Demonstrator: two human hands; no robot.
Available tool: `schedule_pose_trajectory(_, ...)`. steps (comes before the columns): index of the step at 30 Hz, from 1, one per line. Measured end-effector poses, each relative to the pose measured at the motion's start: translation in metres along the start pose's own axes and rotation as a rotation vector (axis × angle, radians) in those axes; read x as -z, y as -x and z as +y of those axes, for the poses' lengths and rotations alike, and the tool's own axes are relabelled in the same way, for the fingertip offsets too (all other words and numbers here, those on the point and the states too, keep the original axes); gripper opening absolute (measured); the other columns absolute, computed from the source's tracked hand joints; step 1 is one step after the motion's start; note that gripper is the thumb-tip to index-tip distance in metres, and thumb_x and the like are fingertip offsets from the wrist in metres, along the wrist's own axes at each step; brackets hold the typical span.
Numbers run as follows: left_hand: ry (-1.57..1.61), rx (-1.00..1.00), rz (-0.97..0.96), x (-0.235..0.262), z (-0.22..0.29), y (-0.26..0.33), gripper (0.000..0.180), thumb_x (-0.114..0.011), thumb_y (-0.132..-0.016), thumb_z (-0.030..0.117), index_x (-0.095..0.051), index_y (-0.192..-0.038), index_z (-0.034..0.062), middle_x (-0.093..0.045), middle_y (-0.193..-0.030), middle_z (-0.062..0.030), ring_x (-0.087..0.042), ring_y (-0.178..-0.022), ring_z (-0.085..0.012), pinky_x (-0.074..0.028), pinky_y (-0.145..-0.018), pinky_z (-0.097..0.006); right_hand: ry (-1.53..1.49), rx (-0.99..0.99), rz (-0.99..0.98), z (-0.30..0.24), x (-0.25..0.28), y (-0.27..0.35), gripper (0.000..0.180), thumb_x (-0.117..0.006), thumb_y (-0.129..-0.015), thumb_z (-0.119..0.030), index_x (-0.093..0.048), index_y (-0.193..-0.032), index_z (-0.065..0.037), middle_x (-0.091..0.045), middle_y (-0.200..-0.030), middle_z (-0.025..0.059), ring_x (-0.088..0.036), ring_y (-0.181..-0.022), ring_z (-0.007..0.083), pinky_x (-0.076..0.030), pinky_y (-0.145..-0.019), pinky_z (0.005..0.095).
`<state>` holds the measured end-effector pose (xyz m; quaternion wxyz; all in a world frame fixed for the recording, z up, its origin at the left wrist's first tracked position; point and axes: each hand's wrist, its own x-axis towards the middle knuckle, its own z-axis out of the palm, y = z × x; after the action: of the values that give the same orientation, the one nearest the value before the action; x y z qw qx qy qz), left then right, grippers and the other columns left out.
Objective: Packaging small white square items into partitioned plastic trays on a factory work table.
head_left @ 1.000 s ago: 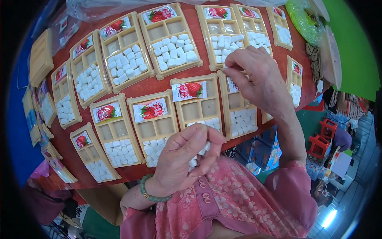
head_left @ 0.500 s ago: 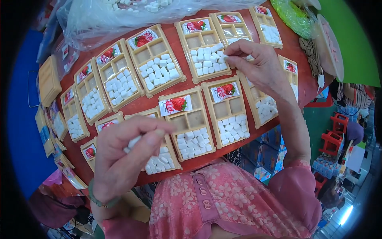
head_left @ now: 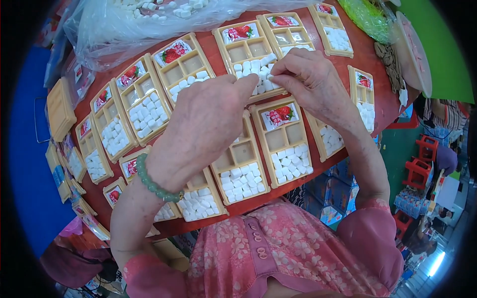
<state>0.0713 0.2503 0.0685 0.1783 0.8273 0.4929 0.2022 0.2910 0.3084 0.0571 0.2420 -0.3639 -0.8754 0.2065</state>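
Observation:
My left hand [head_left: 211, 107], a green bead bracelet at its wrist, reaches over a beige divided tray [head_left: 217, 40]. Its index finger extends to small white marshmallows [head_left: 252, 69] in that tray's large compartment. The other fingers curl under, hiding whatever is in the palm; white pieces showed there earlier. At the right edge of the same marshmallows is my right hand [head_left: 310, 84], thumb and forefinger pinched together. Whether a piece is between them I cannot tell. A strawberry-print sachet [head_left: 240, 33] lies in the tray's top compartment.
Similar trays, holding sachets and marshmallows, stand in rows on the red table [head_left: 198, 25]. A clear plastic bag [head_left: 107, 37] with loose marshmallows lies at the back. Stacked empty trays [head_left: 60, 109] are at left; a pale round dish [head_left: 411, 54] is at far right.
My left hand has moved up and right, from above the near trays to the tray by my right hand. My right hand has shifted slightly left, still pinched.

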Motion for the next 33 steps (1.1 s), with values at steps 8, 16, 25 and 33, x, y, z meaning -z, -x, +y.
schedule_pose_trajectory(8,-0.049,0.038,-0.054,-0.004,-0.003,-0.002,0.025,-0.06,-0.091,0.007,-0.068,-0.115,0.0031,-0.068,-0.085,-0.0177,-0.067,-0.078,-0.0363,-0.052,-0.068,-0.045,0.188,0.05,-0.028,-0.008,0.001,-0.004,0.008,-0.069,-0.086,-0.007,-0.063,-0.086,-0.001,-0.061,-0.077,0.0107,-0.062,-0.08,0.029,-0.045,-0.081,0.0403)
schedule_pose_trajectory(16,0.046,-0.014,0.019,-0.004,-0.006,-0.002,0.024,-0.062,-0.091,0.004,-0.067,-0.115,0.002,-0.068,-0.084,-0.0184,-0.067,-0.075,-0.0355,-0.052,-0.067,-0.043,0.096,-0.048,-0.081,-0.007,0.002,-0.008,0.006,-0.067,-0.085,-0.005,-0.063,-0.087,-0.001,-0.061,-0.079,0.0109,-0.062,-0.075,0.0296,-0.047,-0.069,0.04)
schedule_pose_trajectory(25,0.038,-0.003,0.023,-0.006,-0.011,0.002,0.025,-0.062,-0.092,0.005,-0.065,-0.116,0.0009,-0.068,-0.08,-0.0171,-0.067,-0.073,-0.0347,-0.052,-0.066,-0.044,0.202,0.067,-0.151,-0.008,0.005,-0.006,0.008,-0.068,-0.084,-0.006,-0.065,-0.09,-0.002,-0.061,-0.083,0.0098,-0.062,-0.081,0.0293,-0.047,-0.079,0.0386)
schedule_pose_trajectory(33,0.023,0.015,0.026,0.0,-0.009,0.002,0.027,-0.063,-0.092,0.006,-0.065,-0.118,0.0012,-0.067,-0.081,-0.0189,-0.066,-0.074,-0.0364,-0.051,-0.066,-0.044,0.189,0.058,-0.116,-0.013,0.016,-0.005,0.01,-0.065,-0.087,-0.005,-0.067,-0.097,-0.001,-0.063,-0.093,0.0102,-0.063,-0.089,0.029,-0.049,-0.08,0.04)
